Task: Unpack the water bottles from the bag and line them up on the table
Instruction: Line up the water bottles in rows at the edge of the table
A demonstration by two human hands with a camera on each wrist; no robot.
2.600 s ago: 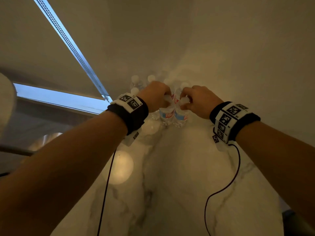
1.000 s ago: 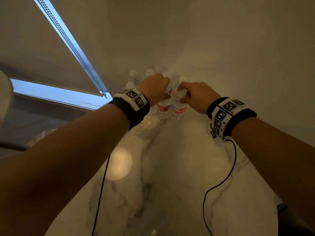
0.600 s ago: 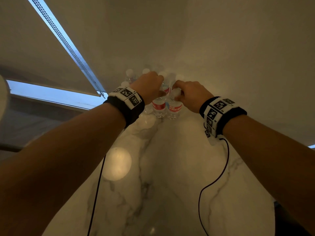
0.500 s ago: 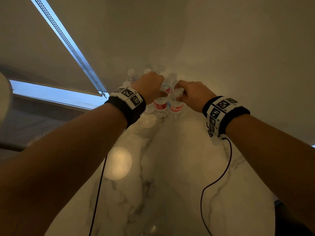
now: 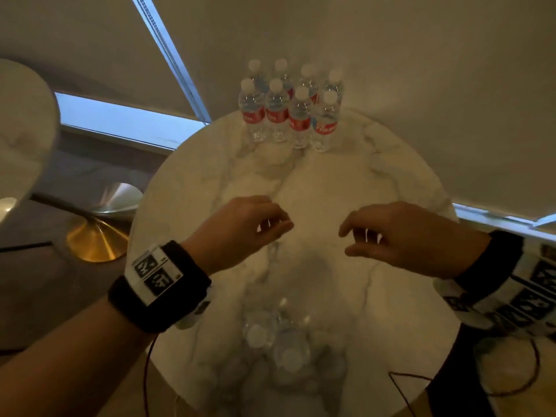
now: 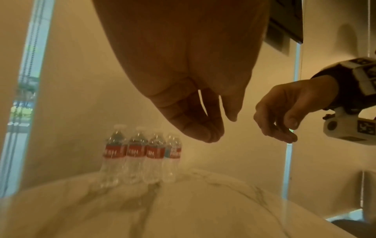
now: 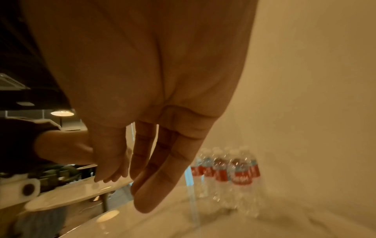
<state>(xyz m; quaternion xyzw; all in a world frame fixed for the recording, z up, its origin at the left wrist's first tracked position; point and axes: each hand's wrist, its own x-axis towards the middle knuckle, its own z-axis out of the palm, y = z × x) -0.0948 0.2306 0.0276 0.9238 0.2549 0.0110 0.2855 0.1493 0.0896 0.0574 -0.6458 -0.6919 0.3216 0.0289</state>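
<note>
Several clear water bottles (image 5: 290, 112) with red labels and white caps stand upright in two tight rows at the far edge of the round marble table (image 5: 376, 182). Above the middle of the table, well short of the rows, my left hand (image 5: 275, 228) hangs with loosely curled fingers and holds nothing. My right hand (image 5: 352, 240) hovers beside it, just as loose and empty. The wrist views show the same bottles (image 6: 142, 154) (image 7: 225, 175) beyond my relaxed fingers (image 6: 203, 128) (image 7: 146, 177). Near the table's front edge a blurred clear bundle of more bottles (image 5: 279, 344) shows white caps from above.
A second round table (image 5: 24, 130) with a brass foot (image 5: 93, 239) stands to the left. Pale blinds hang close behind the bottle rows. Thin cables (image 5: 451, 383) trail from my wristbands over the table's near right edge.
Both hands have let go of the two front bottles and drawn back toward me. Those bottles now stand in the front row.
</note>
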